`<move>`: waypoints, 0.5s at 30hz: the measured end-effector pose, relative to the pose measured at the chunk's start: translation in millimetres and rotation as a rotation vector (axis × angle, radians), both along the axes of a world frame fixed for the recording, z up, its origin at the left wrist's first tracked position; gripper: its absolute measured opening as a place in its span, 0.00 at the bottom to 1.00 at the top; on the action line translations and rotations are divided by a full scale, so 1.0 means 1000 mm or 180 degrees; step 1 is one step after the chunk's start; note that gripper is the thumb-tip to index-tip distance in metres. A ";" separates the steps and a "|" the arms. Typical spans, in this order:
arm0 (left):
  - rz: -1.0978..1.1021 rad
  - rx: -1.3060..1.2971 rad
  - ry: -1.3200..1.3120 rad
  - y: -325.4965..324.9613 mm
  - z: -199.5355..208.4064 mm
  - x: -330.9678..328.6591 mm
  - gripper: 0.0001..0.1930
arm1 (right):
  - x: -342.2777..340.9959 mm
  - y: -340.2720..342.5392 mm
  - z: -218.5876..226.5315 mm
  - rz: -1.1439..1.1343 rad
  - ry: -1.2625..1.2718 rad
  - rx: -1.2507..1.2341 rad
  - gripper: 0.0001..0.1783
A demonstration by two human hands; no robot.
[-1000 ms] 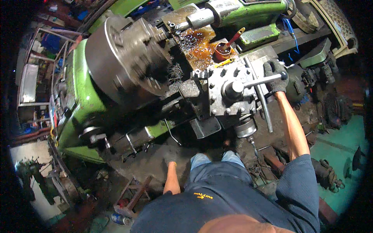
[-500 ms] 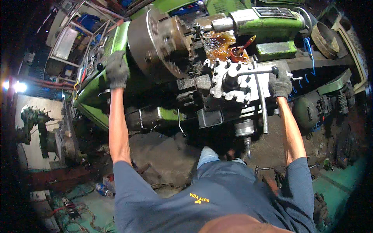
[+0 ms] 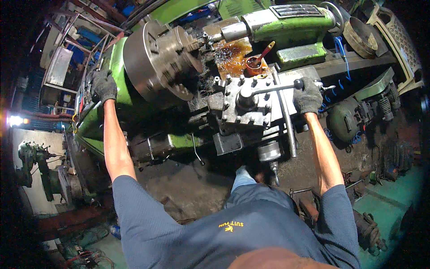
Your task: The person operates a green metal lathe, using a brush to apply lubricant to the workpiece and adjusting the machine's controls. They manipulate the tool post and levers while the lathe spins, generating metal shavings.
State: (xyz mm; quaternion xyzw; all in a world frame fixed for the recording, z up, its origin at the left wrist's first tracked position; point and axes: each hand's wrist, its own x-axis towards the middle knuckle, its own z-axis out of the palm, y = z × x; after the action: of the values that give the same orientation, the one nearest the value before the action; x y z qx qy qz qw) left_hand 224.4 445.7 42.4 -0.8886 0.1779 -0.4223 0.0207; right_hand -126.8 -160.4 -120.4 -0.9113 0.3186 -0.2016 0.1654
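Left hand (image 3: 104, 86), right hand (image 3: 307, 96) — both gloved — flank one chuck (image 3: 144, 65), one toolpost (image 3: 247, 101).

Rack: a metal rack (image 3: 59, 67) with open rails and a pale sheet stands as landmark; blue items (image 3: 80, 40) fill its upper part.
Light: a lamp (image 3: 15, 120) glares white, lower than the rack and farther left.
Wall side: below the rack run a dark ribbed surface and reddish pipes, dimly lit.
Pale panel: well below the rack, a cream panel (image 3: 38, 202); whether wall or tabletop cannot be told.
Floor: grimy dark grey floor (image 3: 192, 184) right of and below the rack; green-painted floor (image 3: 389, 210) far beyond it, crossed by a dark line.
Chair: far right of the rack, a beige, chair-like lattice frame (image 3: 398, 45).
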 end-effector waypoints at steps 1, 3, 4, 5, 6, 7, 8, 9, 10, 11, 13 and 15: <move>-0.0042 0.0005 -0.0074 0.003 0.001 0.000 0.10 | 0.001 0.001 0.001 0.0004 -0.0021 0.0007 0.12; -0.0167 -0.0097 -0.0155 0.007 0.000 0.003 0.11 | 0.001 0.003 0.003 0.0018 -0.0060 0.0021 0.11; -0.0206 -0.0086 -0.0145 0.004 0.001 0.002 0.11 | 0.001 0.004 0.003 -0.0010 -0.0002 0.0127 0.11; -0.0245 -0.0075 -0.0134 0.001 0.002 0.001 0.11 | 0.001 0.003 0.004 -0.0027 0.0008 0.0098 0.11; -0.0016 0.0083 -0.0078 -0.003 0.003 0.001 0.11 | 0.001 0.003 0.003 -0.0044 0.0020 0.0069 0.12; -0.0038 0.0105 -0.0072 -0.002 0.005 0.002 0.11 | 0.002 0.003 0.004 -0.0038 0.0023 0.0041 0.12; -0.0060 0.0127 -0.0064 -0.001 0.005 0.003 0.10 | 0.002 0.003 0.003 -0.0032 -0.0012 0.0020 0.12; -0.0082 0.0147 -0.0057 0.002 0.006 0.003 0.10 | 0.002 0.003 0.000 -0.0026 -0.0047 -0.0001 0.12; 0.0024 0.0058 0.0019 -0.007 0.008 -0.002 0.09 | 0.003 0.002 0.001 -0.0026 -0.0082 -0.0030 0.12; 0.0017 0.0129 -0.0010 -0.003 0.006 0.001 0.09 | 0.004 0.002 0.003 -0.0066 -0.0032 0.0048 0.12; 0.0004 0.0266 -0.0071 0.001 0.005 0.004 0.10 | 0.003 0.004 0.006 -0.0145 0.0063 0.0198 0.12; -0.0028 0.0223 -0.0049 0.003 0.004 0.004 0.09 | 0.003 0.005 0.005 -0.0105 0.0040 0.0187 0.12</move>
State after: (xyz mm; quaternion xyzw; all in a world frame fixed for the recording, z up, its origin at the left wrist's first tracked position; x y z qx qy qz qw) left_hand 227.9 448.4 46.6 -0.8832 0.1963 -0.4228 0.0513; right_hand -123.8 -155.4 -114.9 -0.9019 0.3404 -0.1892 0.1867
